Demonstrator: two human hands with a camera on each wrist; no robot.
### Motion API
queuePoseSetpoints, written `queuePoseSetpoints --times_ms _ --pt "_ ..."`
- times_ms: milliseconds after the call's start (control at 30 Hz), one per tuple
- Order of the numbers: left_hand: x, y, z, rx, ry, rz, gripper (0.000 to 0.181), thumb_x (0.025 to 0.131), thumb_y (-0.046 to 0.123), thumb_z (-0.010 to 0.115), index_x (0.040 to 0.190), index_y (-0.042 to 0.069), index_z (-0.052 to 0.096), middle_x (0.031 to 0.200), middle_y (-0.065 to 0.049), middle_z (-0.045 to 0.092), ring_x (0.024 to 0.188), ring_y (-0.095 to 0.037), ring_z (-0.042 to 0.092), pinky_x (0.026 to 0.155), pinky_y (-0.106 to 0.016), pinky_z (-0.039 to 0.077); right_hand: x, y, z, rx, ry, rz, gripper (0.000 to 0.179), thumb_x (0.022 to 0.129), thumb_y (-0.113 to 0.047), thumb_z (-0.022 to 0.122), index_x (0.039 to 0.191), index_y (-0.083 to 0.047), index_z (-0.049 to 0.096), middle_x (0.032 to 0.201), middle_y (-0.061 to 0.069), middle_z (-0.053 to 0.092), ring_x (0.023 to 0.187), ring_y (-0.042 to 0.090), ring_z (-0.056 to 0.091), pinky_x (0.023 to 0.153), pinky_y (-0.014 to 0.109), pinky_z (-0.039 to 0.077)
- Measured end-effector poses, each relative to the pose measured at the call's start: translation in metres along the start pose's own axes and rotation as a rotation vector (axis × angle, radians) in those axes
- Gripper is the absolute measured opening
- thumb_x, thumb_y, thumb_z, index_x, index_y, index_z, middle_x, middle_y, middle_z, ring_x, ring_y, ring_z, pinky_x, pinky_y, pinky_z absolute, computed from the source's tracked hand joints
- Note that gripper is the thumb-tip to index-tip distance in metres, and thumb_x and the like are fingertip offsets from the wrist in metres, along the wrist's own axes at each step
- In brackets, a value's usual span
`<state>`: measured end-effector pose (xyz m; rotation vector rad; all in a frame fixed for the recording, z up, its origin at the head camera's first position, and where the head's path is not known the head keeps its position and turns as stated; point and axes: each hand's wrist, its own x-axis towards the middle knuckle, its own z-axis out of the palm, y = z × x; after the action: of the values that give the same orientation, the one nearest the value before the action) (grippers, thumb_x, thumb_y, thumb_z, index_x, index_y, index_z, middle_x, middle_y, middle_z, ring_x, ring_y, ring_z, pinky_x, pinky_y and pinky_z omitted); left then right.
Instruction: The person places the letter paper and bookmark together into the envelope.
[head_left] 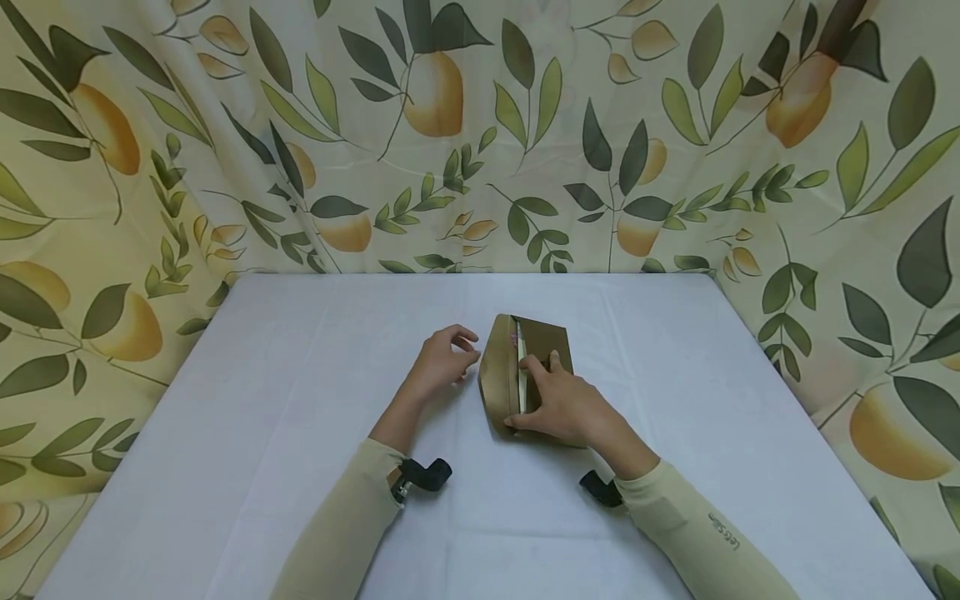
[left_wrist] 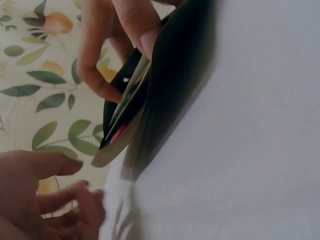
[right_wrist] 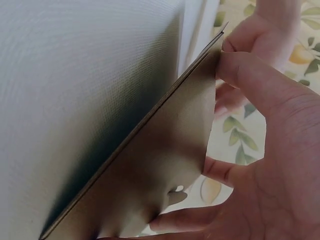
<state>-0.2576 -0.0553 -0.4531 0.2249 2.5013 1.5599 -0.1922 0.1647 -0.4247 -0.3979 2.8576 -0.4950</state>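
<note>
A brown paper envelope [head_left: 551, 333] is over the middle of the white table, its pointed flap [head_left: 497, 375] folded out to the left. Pale paper edges [head_left: 522, 392] with a bit of pink and green show in its mouth. My right hand [head_left: 566, 404] holds the envelope: the thumb is at the near end of the mouth, and another finger bends at the opening. Just left of the flap, my left hand [head_left: 444, 358] is apart from it, fingers loosely bent and holding nothing. In the right wrist view the envelope's brown face [right_wrist: 165, 140] hides part of the left hand [right_wrist: 250, 45].
A white cloth [head_left: 300, 400] covers the table. Behind it and at both sides hangs a curtain [head_left: 450, 200] printed with fruit and leaves. Black camera mounts sit at the left wrist [head_left: 426, 475] and the right wrist [head_left: 602, 489].
</note>
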Motion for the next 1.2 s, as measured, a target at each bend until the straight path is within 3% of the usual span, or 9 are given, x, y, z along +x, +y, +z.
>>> queuePoseSetpoints --times_ms 133,267,433,600,733,867,1000,1100,1200 --pt "-0.002 -0.003 -0.001 0.053 -0.182 -0.096 0.03 0.102 0.025 0.066 0.12 0.001 0.067 0.08 -0.008 0.072 0.055 -0.017 0.065 0.057 -0.027 0.051 0.001 0.0 0.002 -0.02 0.007 0.003 0.091 0.08 -0.06 0.081 0.147 -0.014 0.042 0.152 0.047 0.025 0.094 0.051 0.068 0.074 0.059 0.056" --pt "-0.002 -0.004 0.003 0.058 -0.278 -0.059 0.023 0.1 0.018 0.068 0.111 -0.002 0.069 0.07 -0.01 0.071 0.056 -0.017 0.068 0.058 -0.025 0.05 0.002 0.001 0.004 -0.062 0.012 0.005 0.093 0.08 -0.063 0.08 0.149 -0.014 0.042 0.152 0.046 0.027 0.098 0.053 0.066 0.074 0.061 0.055" --pt "-0.002 -0.003 0.004 0.077 -0.235 -0.034 0.019 0.096 0.009 0.072 0.109 -0.005 0.068 0.062 -0.009 0.069 0.056 -0.018 0.068 0.057 -0.024 0.049 0.001 0.001 0.004 -0.094 -0.003 -0.016 0.09 0.087 -0.064 0.073 0.158 -0.02 0.039 0.154 0.043 0.029 0.095 0.052 0.068 0.07 0.06 0.056" --pt "-0.002 -0.003 0.0 0.117 -0.177 -0.01 0.022 0.094 0.008 0.072 0.111 -0.006 0.069 0.065 -0.005 0.069 0.058 -0.016 0.067 0.059 -0.025 0.051 0.001 0.003 0.0 -0.125 0.033 -0.094 0.056 0.104 -0.035 0.064 0.154 -0.018 0.047 0.149 0.032 0.047 0.094 0.047 0.07 0.06 0.054 0.056" --pt "-0.002 -0.003 -0.002 0.134 -0.163 0.013 0.026 0.093 0.011 0.073 0.115 -0.004 0.068 0.066 -0.004 0.069 0.06 -0.016 0.065 0.063 -0.027 0.049 0.002 0.003 -0.001 -0.181 0.054 -0.155 0.038 0.105 -0.013 0.06 0.144 -0.015 0.06 0.136 0.017 0.063 0.081 0.036 0.07 0.051 0.045 0.052" --pt "0.002 -0.004 0.001 0.11 -0.115 0.05 0.032 0.094 0.015 0.075 0.121 0.0 0.066 0.072 -0.004 0.069 0.06 -0.019 0.063 0.061 -0.029 0.048 0.003 0.004 0.0 -0.207 0.047 -0.164 0.036 0.105 -0.011 0.059 0.139 -0.015 0.065 0.135 0.009 0.065 0.087 0.035 0.07 0.058 0.048 0.055" --pt "0.005 -0.005 0.01 0.046 -0.082 0.127 0.035 0.095 0.019 0.077 0.124 0.005 0.066 0.086 -0.002 0.071 0.066 -0.02 0.068 0.059 -0.029 0.052 0.005 0.004 0.0 -0.197 0.021 -0.138 0.04 0.103 -0.014 0.064 0.143 -0.013 0.063 0.143 0.011 0.06 0.103 0.038 0.07 0.064 0.05 0.057" --pt "0.005 -0.004 0.019 0.034 -0.109 0.211 0.034 0.098 0.02 0.075 0.128 0.005 0.067 0.098 -0.003 0.069 0.077 -0.02 0.069 0.062 -0.031 0.055 0.005 0.006 0.0 -0.167 0.006 -0.125 0.037 0.104 -0.015 0.063 0.141 -0.01 0.061 0.129 0.016 0.067 0.09 0.032 0.07 0.061 0.045 0.054" --pt "0.003 -0.001 0.027 0.11 -0.148 0.295 0.029 0.103 0.021 0.068 0.128 0.006 0.07 0.11 -0.005 0.066 0.092 -0.019 0.067 0.074 -0.03 0.055 0.005 0.007 -0.001 -0.134 -0.003 -0.134 0.031 0.105 -0.013 0.062 0.134 -0.003 0.059 0.104 0.016 0.07 0.074 0.024 0.063 0.058 0.04 0.05"
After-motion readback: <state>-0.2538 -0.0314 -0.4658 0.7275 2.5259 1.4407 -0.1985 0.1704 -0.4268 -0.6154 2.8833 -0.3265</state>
